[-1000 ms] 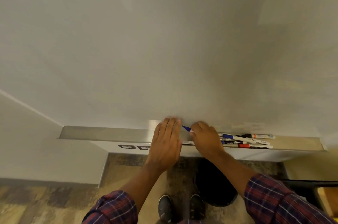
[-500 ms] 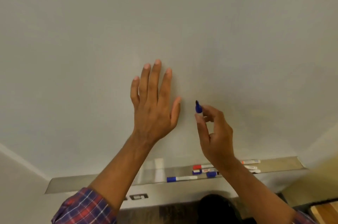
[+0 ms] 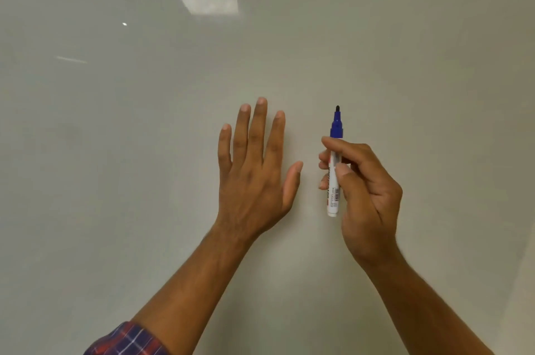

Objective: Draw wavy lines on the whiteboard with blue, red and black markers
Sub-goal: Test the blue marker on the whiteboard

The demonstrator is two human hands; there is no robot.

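Note:
The whiteboard [image 3: 144, 151] fills the whole head view and carries no marks. My right hand [image 3: 364, 192] is closed around an uncapped blue marker [image 3: 334, 180], a white barrel with a blue collar, held upright with its tip pointing up, close to the board. My left hand [image 3: 254, 175] is spread flat with fingers apart just left of the marker, against or very near the board, holding nothing. The red and black markers are out of view.
Ceiling lights reflect on the glossy board at the upper middle [image 3: 210, 4]. A plaid sleeve [image 3: 127, 340] shows at the bottom left. The board's right edge [image 3: 521, 267] shows faintly at the lower right.
Both hands rose from the marker tray up the board. My right hand turned the blue marker upright, showing more of its barrel. The tray and other markers dropped out of view.

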